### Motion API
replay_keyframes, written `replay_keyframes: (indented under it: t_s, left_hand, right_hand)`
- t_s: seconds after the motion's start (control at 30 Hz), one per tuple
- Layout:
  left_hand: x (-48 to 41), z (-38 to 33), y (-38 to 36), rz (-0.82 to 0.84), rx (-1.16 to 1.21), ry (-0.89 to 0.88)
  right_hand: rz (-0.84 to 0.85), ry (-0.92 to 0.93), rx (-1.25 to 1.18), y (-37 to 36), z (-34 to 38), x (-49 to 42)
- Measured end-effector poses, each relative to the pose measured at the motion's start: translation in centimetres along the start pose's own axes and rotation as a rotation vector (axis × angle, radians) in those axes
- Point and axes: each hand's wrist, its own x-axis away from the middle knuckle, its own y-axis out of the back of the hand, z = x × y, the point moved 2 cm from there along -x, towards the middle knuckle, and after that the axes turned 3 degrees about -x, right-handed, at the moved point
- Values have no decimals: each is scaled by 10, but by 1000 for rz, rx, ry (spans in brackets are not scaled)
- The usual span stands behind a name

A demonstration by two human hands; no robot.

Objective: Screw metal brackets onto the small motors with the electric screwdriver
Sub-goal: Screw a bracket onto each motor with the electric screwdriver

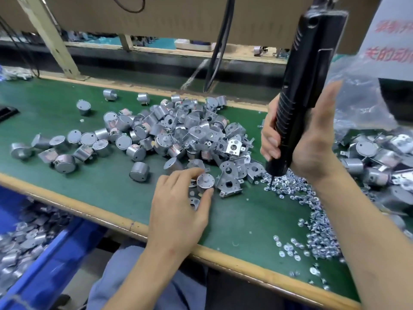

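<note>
L hand [178, 204] palm-down on bench [78, 193], fingers [190, 172] pinching small motor [205, 180] just beside bracket [229, 177]. R hand [312, 142] wraps upright electric screwdriver [306, 86], bit down in screws [312, 220]. Driver top cut off by frame; parts under L fingers unclear.

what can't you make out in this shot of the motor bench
Head view: the electric screwdriver is cut off at the top by the upper edge.
Its bit tip among the loose screws is too small to show any screw on it.
The left hand covers the small motor low down, so any bracket beneath is hidden.
The blue bin has blurred contents.
The red sign lettering is cut off by the right edge.
</note>
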Motion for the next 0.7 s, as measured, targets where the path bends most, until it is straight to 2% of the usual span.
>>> replay_keyframes:
  t_s: [0.13,0.3,0.7]
  left_hand:
    - [3,0,2,-50,38,20]
    - [3,0,1,-26,50,48]
    - [3,1,6,-57,127,14]
  right_hand:
    - [45,-41,11,-1,-4,1]
    - [53,-74,21,-1,-8,1]
    - [38,-3,22,-2,-1,3]
